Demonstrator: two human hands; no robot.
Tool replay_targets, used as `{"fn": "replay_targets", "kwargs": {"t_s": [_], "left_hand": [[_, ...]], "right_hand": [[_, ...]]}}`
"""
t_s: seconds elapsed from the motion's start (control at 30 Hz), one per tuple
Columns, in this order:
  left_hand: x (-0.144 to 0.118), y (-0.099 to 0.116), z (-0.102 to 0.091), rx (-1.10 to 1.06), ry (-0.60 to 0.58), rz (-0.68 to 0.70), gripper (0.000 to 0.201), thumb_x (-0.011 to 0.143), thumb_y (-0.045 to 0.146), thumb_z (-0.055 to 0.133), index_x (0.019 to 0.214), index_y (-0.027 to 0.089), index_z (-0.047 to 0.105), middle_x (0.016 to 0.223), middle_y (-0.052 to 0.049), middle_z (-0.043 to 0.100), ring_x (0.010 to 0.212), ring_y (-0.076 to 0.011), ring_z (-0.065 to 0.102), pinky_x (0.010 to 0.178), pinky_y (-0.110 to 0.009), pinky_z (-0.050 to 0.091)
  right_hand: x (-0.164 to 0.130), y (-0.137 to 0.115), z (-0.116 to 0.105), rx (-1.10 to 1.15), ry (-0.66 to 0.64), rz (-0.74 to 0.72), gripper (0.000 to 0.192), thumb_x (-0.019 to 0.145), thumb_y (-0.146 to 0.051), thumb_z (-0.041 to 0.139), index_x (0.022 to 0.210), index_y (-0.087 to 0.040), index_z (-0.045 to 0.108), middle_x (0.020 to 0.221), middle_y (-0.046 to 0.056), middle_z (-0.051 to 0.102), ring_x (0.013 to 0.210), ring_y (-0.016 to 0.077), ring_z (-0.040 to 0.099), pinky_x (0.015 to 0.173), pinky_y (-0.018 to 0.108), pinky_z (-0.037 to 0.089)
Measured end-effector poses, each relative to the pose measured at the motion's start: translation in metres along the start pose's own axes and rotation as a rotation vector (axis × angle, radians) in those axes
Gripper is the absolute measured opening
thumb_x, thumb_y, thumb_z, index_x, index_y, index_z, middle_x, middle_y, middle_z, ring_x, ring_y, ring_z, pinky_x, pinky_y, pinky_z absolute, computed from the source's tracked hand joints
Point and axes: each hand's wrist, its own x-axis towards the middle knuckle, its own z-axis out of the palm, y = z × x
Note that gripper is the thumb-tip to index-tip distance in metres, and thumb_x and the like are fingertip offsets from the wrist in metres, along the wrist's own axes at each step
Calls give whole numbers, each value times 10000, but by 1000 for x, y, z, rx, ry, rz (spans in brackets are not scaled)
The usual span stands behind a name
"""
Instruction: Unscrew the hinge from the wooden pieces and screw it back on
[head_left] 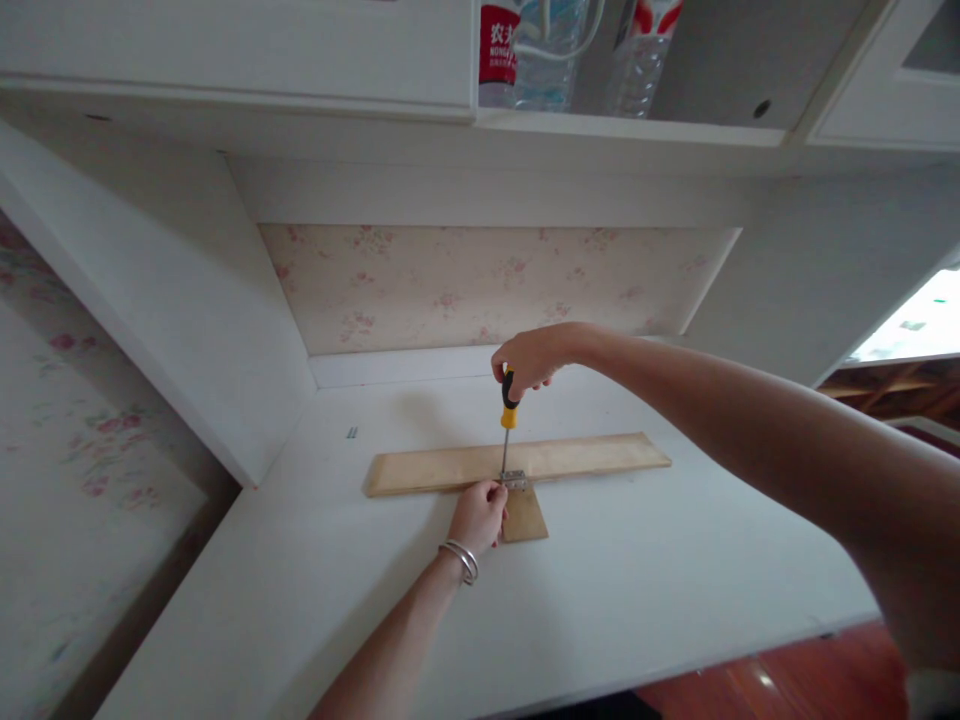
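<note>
A long wooden strip lies across the white desk, with a short wooden piece butted against its near edge. A small metal hinge sits where they meet. My right hand grips the yellow-and-black handle of a screwdriver, held upright with its tip on the hinge. My left hand, with bangles on the wrist, pinches at the hinge and steadies the short piece.
A small screw or bit lies on the desk to the left. Water bottles stand on the shelf above. Floral wallpaper backs the alcove. The desk's front edge runs along the lower right.
</note>
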Motion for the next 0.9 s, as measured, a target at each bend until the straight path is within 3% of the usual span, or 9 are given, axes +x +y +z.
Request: {"fn": "replay_targets", "kwargs": {"t_s": [0.2, 0.47, 0.63, 0.73, 0.83, 0.9], "left_hand": [[0, 0, -1, -5, -5, -9, 288, 865, 388, 419, 775, 152, 557, 603, 15, 549, 351, -59, 431, 304, -164, 286], [1, -1, 0, -25, 0, 5, 279, 861, 383, 418, 776, 151, 547, 591, 23, 531, 343, -58, 427, 301, -163, 284], [-1, -1, 0, -27, -6, -16, 265, 858, 373, 414, 808, 150, 550, 614, 18, 544, 355, -63, 444, 321, -165, 303], [-5, 2, -3, 68, -5, 0, 269, 872, 359, 393, 789, 155, 549, 614, 11, 560, 382, -76, 468, 373, -182, 344], [-8, 13, -11, 354, 55, 208, 273, 888, 339, 405, 785, 166, 590, 674, -22, 614, 564, -120, 572, 554, -224, 429], [-7, 25, -18, 549, 84, 389, 257, 903, 314, 404, 847, 182, 618, 790, -41, 643, 746, -151, 602, 697, -252, 439]], "right_hand": [[-2, 5, 0, -212, 132, -179, 410, 617, -258, 681, 1018, -207, 615, 883, 42, 657, 719, 168, 570, 573, 251, 359], [-8, 6, 6, -248, 190, -276, 320, 629, -128, 610, 941, -193, 633, 830, 27, 656, 699, 153, 543, 566, 242, 323], [-20, 25, 10, -78, 256, -307, 335, 643, -124, 607, 964, -214, 634, 874, 8, 663, 751, 147, 559, 634, 237, 352], [-37, 47, 20, 41, 413, -271, 337, 666, -244, 665, 1000, -231, 630, 922, 8, 651, 800, 158, 559, 678, 245, 369], [-54, 70, 48, 278, 603, -149, 350, 711, -382, 648, 1028, -238, 615, 879, 13, 635, 756, 157, 562, 668, 266, 400], [-62, 85, 77, 602, 703, -82, 391, 740, -448, 613, 1063, -228, 580, 833, 16, 620, 689, 146, 573, 608, 267, 438]]}}
